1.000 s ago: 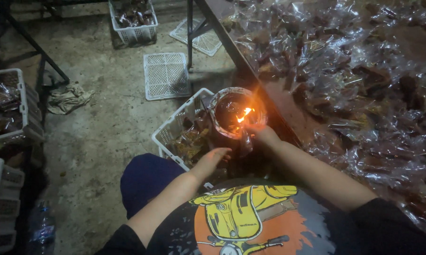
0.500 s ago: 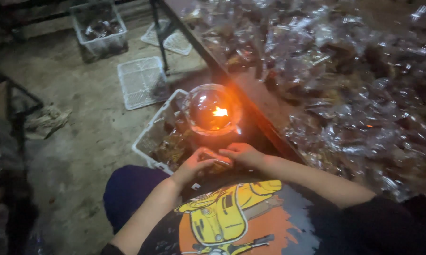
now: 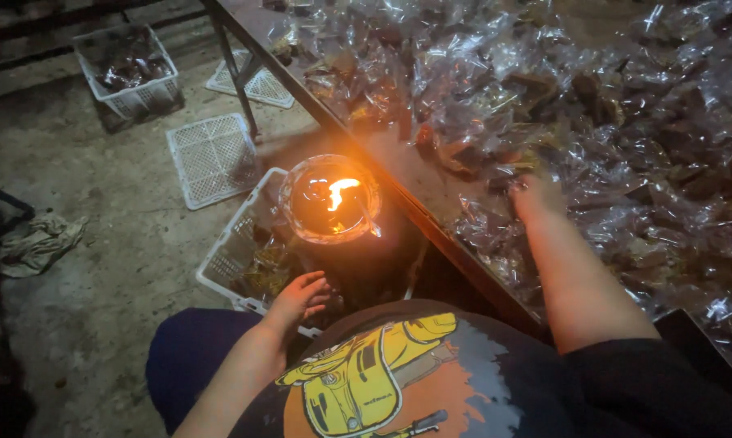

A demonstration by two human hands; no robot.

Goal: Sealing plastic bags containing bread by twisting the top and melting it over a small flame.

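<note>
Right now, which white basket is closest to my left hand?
The white basket beside the flame, just beyond your left hand. The other basket sits far off across the floor.

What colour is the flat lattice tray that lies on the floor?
White; the flat lattice tray shows best in the head view, its only view.

Clear crinkly packets [image 3: 561, 105] with dark brown contents lie heaped across the table [image 3: 406, 174].

One flame [image 3: 339, 192] burns in one glass bowl [image 3: 331, 201]. Two white baskets [image 3: 131, 77] hold goods, and two flat white lattice trays [image 3: 212, 156] lie on the floor. Clear packets [image 3: 561, 105] on the table are too many to count.
</note>
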